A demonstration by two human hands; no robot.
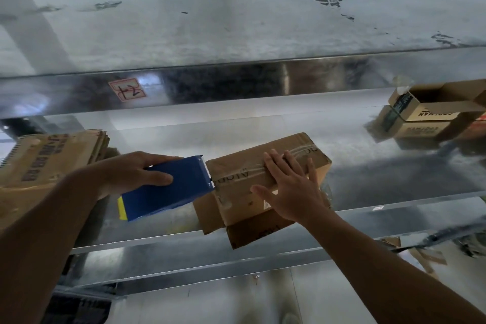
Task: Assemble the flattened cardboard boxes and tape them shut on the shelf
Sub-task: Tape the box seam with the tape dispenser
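Observation:
A brown cardboard box (pixel 244 187) stands on the metal shelf (pixel 381 179), its lower flaps hanging over the front edge. A strip of clear tape runs along its top seam. My left hand (pixel 136 173) grips a blue tape dispenser (pixel 171 189), whose toothed end touches the box's left edge. My right hand (pixel 289 187) lies flat with spread fingers on the box's top and front side. A stack of flattened cardboard boxes (pixel 50 158) sits on the shelf at the left.
Two small open-topped cardboard boxes (pixel 426 113) are stacked at the shelf's far right. An upper metal shelf (pixel 236 34) with a red-marked label (pixel 127 89) on its front beam hangs above. Cardboard scraps (pixel 420 255) lie below at the right.

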